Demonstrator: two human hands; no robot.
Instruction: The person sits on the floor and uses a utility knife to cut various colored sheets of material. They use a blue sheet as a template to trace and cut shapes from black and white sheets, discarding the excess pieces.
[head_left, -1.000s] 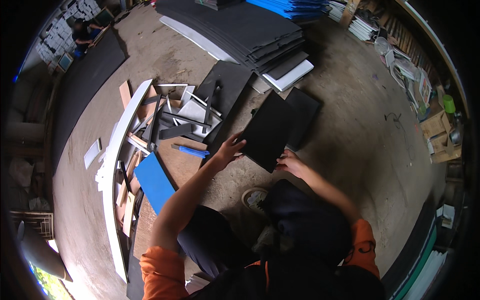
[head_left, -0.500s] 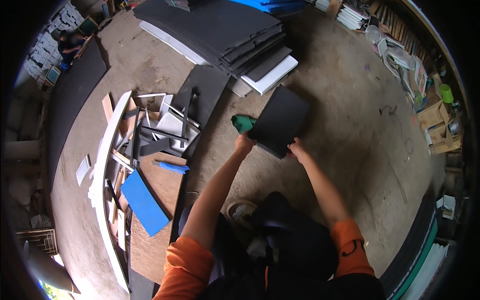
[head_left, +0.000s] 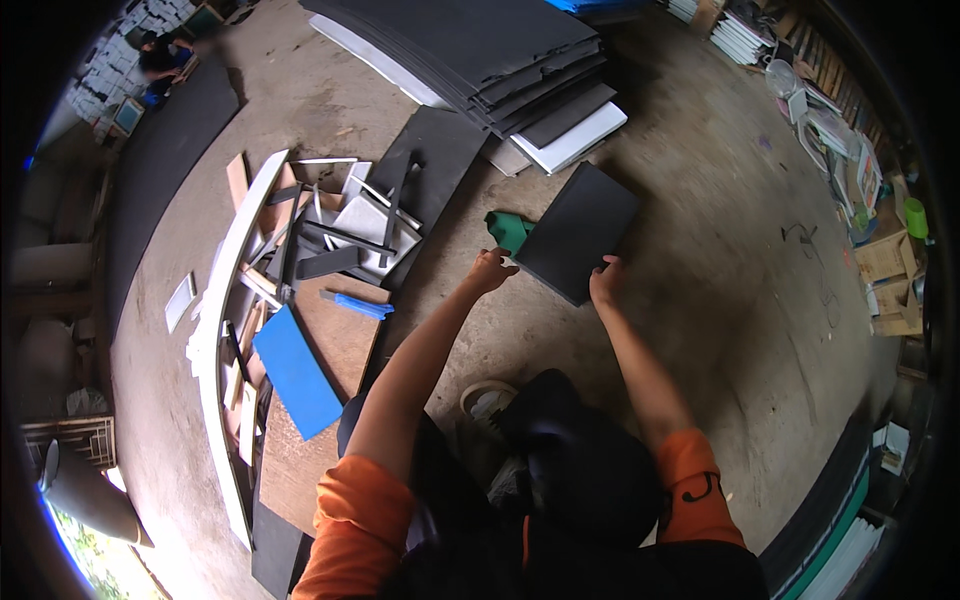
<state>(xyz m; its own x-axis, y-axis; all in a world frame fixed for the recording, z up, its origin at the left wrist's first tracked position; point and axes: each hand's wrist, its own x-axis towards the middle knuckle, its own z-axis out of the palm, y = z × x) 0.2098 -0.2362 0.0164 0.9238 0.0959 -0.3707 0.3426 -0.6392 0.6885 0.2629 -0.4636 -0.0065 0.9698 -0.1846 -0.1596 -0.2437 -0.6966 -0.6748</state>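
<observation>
A small stack of black rectangular sheets (head_left: 582,228) lies at a slant on the concrete floor in front of me. My left hand (head_left: 490,270) is by its lower left edge, thumb and fingers parted with nothing between them. At the lower right edge is my right hand (head_left: 605,280), its thumb and fingertips apart at the black edge; whether they touch it is hard to tell. A crumpled green piece (head_left: 509,231) sticks out beside the stack's left side, just beyond my left hand.
Left of me, a brown board (head_left: 318,370) bears a blue sheet (head_left: 297,372) and blue strips (head_left: 360,304). A scrap heap (head_left: 345,235) adjoins a long white strip (head_left: 222,330). Large black sheets (head_left: 480,50) are piled ahead. Far left, a person (head_left: 160,62) sits. Cartons (head_left: 885,260) line the right.
Both hands have loosened from the black stack; my left hand has come slightly away from its edge. The whole view has shifted a little, moving the surroundings right and up.
</observation>
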